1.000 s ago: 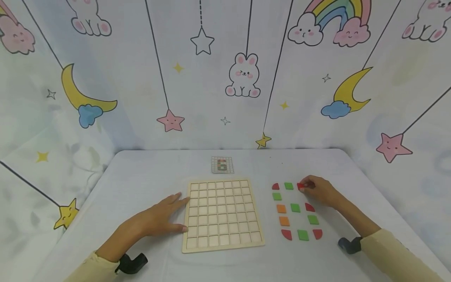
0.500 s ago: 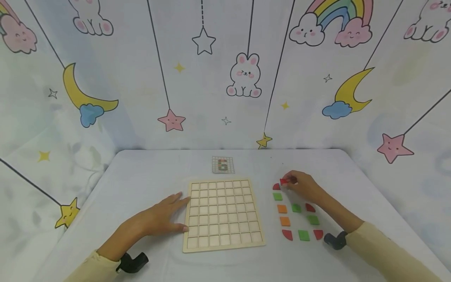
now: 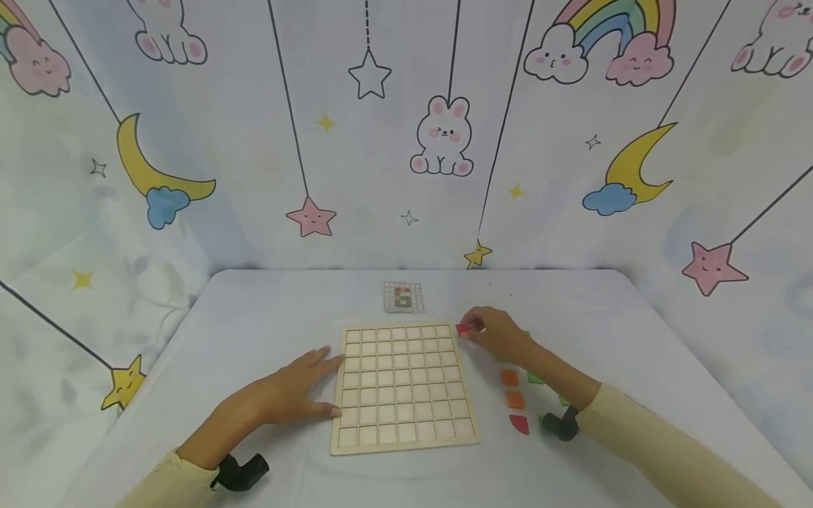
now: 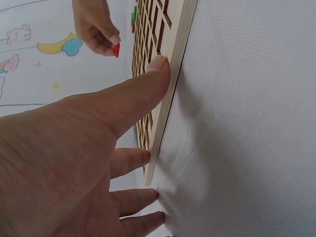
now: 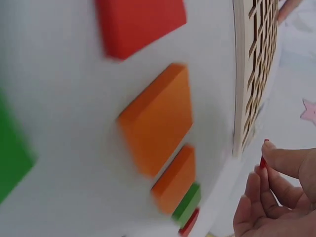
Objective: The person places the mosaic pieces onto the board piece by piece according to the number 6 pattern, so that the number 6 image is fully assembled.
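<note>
A wooden grid board [image 3: 406, 386] with bare square cells lies mid-table. My left hand [image 3: 288, 389] rests at its left edge, fingers spread; in the left wrist view the thumb [image 4: 143, 86] presses on the rim. Between thumb and fingertips my right hand [image 3: 498, 334] pinches a small red tile [image 3: 464, 329], held up by the board's far right corner. The right wrist view shows that red tile [image 5: 263, 154] edge-on. Under the right forearm lie orange tiles [image 3: 510, 377], a red quarter-round tile [image 3: 519, 424] and green tiles [image 3: 536, 377], partly hidden.
Behind the board lies a small gridded pattern card [image 3: 403, 298] with a coloured figure on it. A printed cloth [image 3: 254, 233] hangs behind the white table. Black wrist cameras [image 3: 243, 473] sit on both forearms.
My right hand has carried the red tile leftward from the tile group to the board's far right corner. The forearm now covers several tiles. My left hand stays put.
</note>
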`<move>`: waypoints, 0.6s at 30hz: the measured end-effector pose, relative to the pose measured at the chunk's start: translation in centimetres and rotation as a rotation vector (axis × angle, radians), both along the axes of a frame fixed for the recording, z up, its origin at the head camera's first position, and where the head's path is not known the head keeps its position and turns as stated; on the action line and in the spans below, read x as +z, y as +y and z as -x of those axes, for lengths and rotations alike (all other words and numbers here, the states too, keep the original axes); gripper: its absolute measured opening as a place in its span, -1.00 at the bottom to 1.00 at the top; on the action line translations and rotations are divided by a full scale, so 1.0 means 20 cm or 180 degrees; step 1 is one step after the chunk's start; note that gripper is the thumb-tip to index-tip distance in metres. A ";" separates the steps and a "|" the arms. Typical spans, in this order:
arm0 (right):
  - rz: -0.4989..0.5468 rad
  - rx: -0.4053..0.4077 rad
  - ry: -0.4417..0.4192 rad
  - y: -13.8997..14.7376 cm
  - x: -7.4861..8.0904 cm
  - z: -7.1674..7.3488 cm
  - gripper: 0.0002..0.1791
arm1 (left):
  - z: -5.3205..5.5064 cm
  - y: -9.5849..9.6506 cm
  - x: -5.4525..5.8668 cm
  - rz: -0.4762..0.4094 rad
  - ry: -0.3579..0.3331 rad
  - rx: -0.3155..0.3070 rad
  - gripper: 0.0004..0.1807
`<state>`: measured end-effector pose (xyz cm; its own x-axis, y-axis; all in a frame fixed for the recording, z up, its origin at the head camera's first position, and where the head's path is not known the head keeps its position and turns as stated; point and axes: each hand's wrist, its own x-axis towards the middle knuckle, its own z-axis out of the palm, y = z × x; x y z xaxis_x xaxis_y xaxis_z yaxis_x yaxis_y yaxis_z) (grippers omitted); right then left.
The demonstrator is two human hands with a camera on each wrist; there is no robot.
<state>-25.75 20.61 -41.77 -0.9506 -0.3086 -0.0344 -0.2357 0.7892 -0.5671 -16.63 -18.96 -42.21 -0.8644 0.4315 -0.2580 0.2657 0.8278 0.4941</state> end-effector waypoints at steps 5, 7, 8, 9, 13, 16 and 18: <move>0.0029 0.0073 -0.0053 -0.13 -0.01 -0.02 -0.79 | 0.00 0.00 -0.01 0.0003 0.0009 0.0011 0.05; 0.0050 0.0096 -0.0071 -0.18 -0.02 -0.02 -0.78 | 0.00 0.00 -0.01 0.0022 0.0012 0.0029 0.05; 0.0072 0.0123 -0.0074 -0.20 -0.02 -0.03 -0.79 | 0.00 0.00 -0.02 0.0033 0.0009 0.0038 0.05; 0.0086 0.0156 -0.0074 -0.22 -0.02 -0.03 -0.80 | 0.00 0.00 -0.02 0.0037 0.0005 0.0042 0.05; 0.0080 0.0240 -0.0044 -0.29 -0.04 -0.04 -0.86 | 0.00 0.00 -0.01 0.0019 -0.0010 0.0052 0.05; 0.0063 0.0276 -0.0011 -0.33 -0.04 -0.04 -0.87 | 0.00 0.00 -0.01 0.0016 -0.0018 0.0059 0.05; 0.0056 0.0277 -0.0014 -0.35 -0.05 -0.04 -0.87 | 0.00 0.00 -0.01 0.0029 -0.0023 0.0076 0.05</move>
